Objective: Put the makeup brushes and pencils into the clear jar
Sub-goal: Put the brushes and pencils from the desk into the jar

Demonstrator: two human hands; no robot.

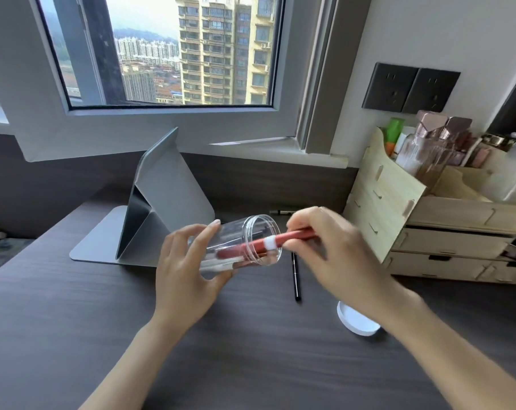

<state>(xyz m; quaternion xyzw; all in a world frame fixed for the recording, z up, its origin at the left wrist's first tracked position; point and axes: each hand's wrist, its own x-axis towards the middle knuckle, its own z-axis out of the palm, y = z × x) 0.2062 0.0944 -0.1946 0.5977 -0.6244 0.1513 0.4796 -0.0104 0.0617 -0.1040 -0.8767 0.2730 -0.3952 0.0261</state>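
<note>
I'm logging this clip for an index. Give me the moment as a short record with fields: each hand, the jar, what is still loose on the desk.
left hand: holds the clear jar, tipped on its side above the desk, mouth toward the right hand
right hand: grips a red brush, pushing it through the jar's mouth
jar contents: a few items already inside, blurred
loose: black pencil on the desk; another pencil behind the right hand
lid: white, off, on the desk

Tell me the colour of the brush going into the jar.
Red with a white band, clearest in the head view.
</note>
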